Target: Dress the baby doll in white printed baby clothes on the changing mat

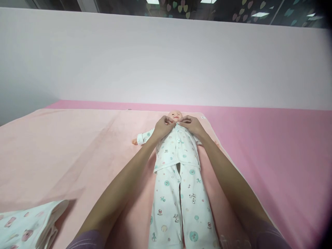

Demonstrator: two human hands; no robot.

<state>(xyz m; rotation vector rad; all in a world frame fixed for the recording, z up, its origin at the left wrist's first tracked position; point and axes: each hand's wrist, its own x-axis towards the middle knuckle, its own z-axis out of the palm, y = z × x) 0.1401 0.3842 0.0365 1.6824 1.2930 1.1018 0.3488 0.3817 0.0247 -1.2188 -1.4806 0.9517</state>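
A baby doll (175,115) lies on its back, head at the far end, dressed in a white printed top (168,152) and matching trousers (166,207). My left hand (165,126) and my right hand (191,125) meet at the neckline, fingers pinching the top's collar from both sides. Snap buttons run down the front of the top below them. The trousers have a gap at the waist and between the legs. One doll hand (134,141) sticks out of its sleeve at the left; the other arm is partly behind my right forearm.
A peach blanket (77,148) lies under the doll on a pink mat (272,155). Folded white cloth with pink prints (28,224) sits at the near left. A white wall (166,62) rises behind the mat, with dark glass above it.
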